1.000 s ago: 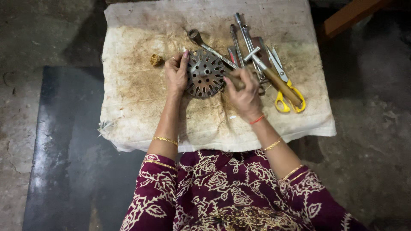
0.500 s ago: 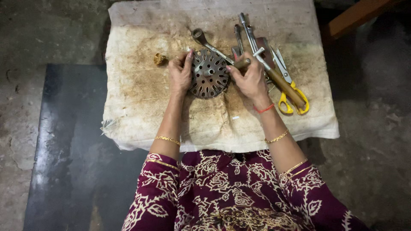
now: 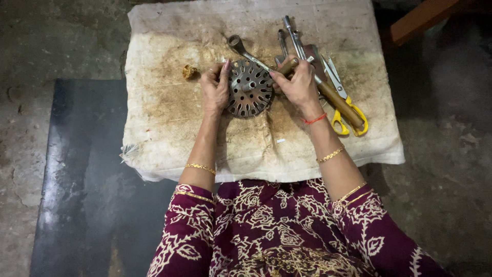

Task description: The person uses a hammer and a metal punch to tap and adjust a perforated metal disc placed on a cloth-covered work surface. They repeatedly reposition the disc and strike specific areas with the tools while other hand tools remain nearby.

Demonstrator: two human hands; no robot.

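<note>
A round perforated metal cover [image 3: 250, 88] sits tilted on a stained white cloth [image 3: 169, 118]. My left hand [image 3: 215, 90] grips its left rim, fingers curled over the edge. My right hand [image 3: 294, 84] presses on its right rim and is closed around a wooden tool handle [image 3: 288, 65]. Both wrists wear thin gold bangles, and the right one has a red thread too.
A pile of hand tools lies at the cloth's right: a spanner [image 3: 241, 47], metal pliers [image 3: 293, 33], a wooden-handled tool [image 3: 342, 105] and yellow-handled scissors [image 3: 353, 123]. A small brown lump [image 3: 189, 71] lies left of my left hand. A dark mat [image 3: 77, 179] covers the concrete floor.
Both hands and the metal cover keep nearly the same pose; the hands shift slightly on the rim. The camera view drifts a little.
</note>
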